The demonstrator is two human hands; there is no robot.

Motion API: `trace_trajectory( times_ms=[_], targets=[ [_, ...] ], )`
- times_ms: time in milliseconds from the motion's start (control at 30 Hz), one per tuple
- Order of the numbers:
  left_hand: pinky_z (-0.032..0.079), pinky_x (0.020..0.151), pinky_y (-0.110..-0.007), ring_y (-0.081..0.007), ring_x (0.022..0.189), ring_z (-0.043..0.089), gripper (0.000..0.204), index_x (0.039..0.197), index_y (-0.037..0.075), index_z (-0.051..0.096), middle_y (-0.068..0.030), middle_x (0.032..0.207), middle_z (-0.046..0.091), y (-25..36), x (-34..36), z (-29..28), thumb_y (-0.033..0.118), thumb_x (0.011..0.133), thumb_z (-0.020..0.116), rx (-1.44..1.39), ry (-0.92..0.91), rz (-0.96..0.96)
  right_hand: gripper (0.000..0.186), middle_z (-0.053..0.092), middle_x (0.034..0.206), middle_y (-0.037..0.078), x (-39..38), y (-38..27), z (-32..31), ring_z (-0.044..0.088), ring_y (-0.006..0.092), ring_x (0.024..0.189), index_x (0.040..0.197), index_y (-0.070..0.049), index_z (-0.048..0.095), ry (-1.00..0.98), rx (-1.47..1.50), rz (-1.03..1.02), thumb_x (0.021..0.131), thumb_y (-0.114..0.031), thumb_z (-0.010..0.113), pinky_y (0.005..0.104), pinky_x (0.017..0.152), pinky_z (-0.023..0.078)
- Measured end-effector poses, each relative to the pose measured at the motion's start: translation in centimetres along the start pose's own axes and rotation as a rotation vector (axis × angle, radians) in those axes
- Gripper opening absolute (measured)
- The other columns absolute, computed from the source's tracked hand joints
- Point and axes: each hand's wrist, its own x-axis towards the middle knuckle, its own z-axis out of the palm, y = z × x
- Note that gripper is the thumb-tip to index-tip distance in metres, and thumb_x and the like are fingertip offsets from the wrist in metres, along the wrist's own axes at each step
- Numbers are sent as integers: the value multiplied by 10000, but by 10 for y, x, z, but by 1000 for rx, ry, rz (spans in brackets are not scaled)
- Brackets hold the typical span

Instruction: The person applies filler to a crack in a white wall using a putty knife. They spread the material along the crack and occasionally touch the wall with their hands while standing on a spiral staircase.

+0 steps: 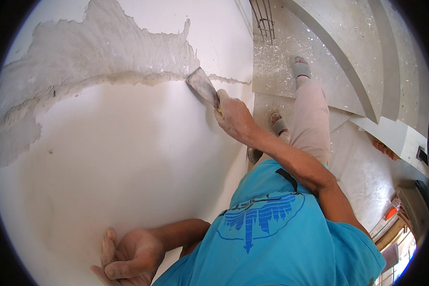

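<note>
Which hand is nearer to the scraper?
Right: the right hand holds the scraper; the left hand is well away, low in the picture, near the wall.

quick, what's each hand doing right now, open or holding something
Left hand: open, nothing visible in it.
Right hand: closed, holding the scraper.

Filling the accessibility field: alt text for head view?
A person in a blue shirt holds a flat scraper in the right hand, at the edge of a rough grey patch on a white wall. The left hand is loosely open, lower left.
</note>
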Motion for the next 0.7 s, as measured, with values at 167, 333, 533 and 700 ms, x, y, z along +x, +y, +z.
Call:
trace_trajectory(
  times_ms=[167,333,533,700],
  targets=[
    [545,530,-297,-206,413,612,314,995,-157,572,-154,545,604,-2,1,-4,143,1001,477,-22,-61,41,209,628,743,298,36,0,-16,636,479,755,965,59,472,120,-81,-85,869,-108,553,558,703,508],
    [461,332,-224,-165,385,580,268,1056,-99,540,-104,562,595,-4,-3,3,156,1042,456,-135,-26,13,190,639,747,284,9,3,-13,646,470,750,981,58,480,38,-194,-44,871,-89,526,541,699,524],
    [468,337,-223,-167,390,587,271,1078,-97,532,-101,546,584,-5,-2,0,157,1046,445,-126,-40,22,278,660,835,267,13,6,-32,655,457,780,1104,38,471,44,-286,-74,875,-108,533,536,734,524],
    [542,573,-276,-200,420,617,318,1011,-156,568,-142,547,609,-9,0,-8,145,1008,465,-40,-83,42,647,627,994,271,-3,-4,-43,650,434,858,1476,-47,322,163,-23,-234,872,-74,553,511,779,520]
  ],
)
